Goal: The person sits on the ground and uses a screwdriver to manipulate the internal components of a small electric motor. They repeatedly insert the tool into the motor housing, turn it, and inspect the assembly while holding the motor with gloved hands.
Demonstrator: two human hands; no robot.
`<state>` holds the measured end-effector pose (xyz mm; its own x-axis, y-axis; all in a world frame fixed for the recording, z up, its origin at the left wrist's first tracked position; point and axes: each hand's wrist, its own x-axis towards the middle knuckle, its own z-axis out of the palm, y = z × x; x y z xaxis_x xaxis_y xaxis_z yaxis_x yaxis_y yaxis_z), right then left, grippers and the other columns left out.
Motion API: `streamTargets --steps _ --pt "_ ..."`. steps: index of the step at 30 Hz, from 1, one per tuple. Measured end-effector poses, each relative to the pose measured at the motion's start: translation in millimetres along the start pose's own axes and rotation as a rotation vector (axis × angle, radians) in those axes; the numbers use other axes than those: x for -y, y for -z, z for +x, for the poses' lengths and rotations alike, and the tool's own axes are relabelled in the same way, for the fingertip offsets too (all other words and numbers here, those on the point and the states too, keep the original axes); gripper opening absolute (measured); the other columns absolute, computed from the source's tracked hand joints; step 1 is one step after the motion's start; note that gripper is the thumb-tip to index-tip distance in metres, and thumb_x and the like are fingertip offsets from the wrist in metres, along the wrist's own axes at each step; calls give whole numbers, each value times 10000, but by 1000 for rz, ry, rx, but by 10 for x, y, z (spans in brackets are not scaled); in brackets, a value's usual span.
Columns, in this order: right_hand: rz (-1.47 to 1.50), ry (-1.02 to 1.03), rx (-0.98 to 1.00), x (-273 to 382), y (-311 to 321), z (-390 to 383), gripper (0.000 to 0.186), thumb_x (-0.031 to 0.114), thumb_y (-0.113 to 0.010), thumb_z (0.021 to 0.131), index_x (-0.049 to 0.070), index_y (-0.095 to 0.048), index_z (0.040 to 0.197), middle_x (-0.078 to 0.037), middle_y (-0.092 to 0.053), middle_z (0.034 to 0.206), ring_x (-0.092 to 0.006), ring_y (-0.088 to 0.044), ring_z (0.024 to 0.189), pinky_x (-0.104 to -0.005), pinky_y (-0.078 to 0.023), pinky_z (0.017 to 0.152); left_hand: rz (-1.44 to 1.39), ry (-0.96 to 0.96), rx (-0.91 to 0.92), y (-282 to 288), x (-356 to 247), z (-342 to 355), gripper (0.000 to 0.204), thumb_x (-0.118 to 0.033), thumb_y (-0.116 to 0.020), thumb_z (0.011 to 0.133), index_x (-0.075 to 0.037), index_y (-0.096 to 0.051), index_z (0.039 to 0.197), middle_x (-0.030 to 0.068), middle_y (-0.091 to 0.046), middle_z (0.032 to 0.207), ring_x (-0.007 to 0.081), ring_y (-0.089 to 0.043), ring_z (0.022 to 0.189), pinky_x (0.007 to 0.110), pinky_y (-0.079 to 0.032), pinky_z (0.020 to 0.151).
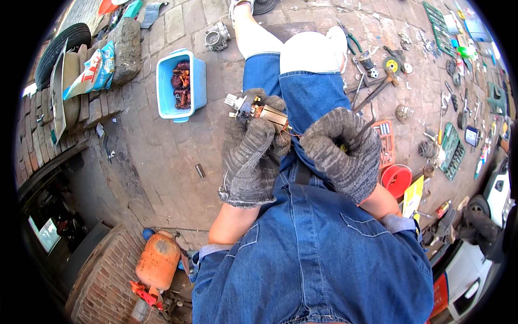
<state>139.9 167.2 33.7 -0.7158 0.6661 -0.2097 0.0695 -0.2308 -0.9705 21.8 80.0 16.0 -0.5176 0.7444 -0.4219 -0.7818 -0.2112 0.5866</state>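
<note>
In front of my lap, my left hand [251,148], in a grey knitted glove, is closed around a small motor armature [272,115]. Its copper windings and metal core show, with a toothed white gear end pointing left. A thin reddish wire sticks out of its right end toward my other glove. To the right, my right hand [345,151] wears a matching glove and is closed around a dark, thin, bent metal tool [362,129]. The tool's far end is hidden by the fingers, and a small yellow spot shows between them.
A blue plastic tub [199,86] holding copper windings stands ahead left. On the right lie a hammer [382,89], pliers [352,40], an orange socket case [384,143], a red bowl [396,181] and many loose tools. An orange gas tank [157,262] stands behind left.
</note>
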Motion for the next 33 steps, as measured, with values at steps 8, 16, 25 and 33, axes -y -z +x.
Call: streamTargets --steps 8,16,25,33 --pt "165 49 -220 -145 -15 41 126 55 -645 733 28 -583 840 -19 -599 759 -73 -551 689 -215 -458 621 173 -119 -15 1 -10 24 440 -99 -641 756 -41 -433 1138 124 -545 991 135 -574 797 203 -509 572" --pt "-107 -150 -17 -81 -89 134 136 49 -625 744 24 -590 873 -36 -618 785 -71 -563 724 -212 -464 650 266 -182 -67 25 19 15 445 -53 -643 737 -30 -447 1135 129 -550 1011 144 -571 807 229 -487 615" --pt "-257 13 149 -172 -5 231 119 68 -634 696 10 -571 778 0 -553 700 -56 -493 635 -206 -425 575 371 -184 -47 78 25 19 443 -64 -661 718 -37 -463 1113 119 -566 977 135 -572 763 214 -473 556" --pt "123 -101 203 -252 7 250 95 94 -606 704 34 -532 702 9 -520 601 -52 -464 573 -218 -408 521 416 -62 -87 99 36 -44 410 -147 -649 759 4 -469 1094 106 -574 939 130 -573 756 226 -490 598"
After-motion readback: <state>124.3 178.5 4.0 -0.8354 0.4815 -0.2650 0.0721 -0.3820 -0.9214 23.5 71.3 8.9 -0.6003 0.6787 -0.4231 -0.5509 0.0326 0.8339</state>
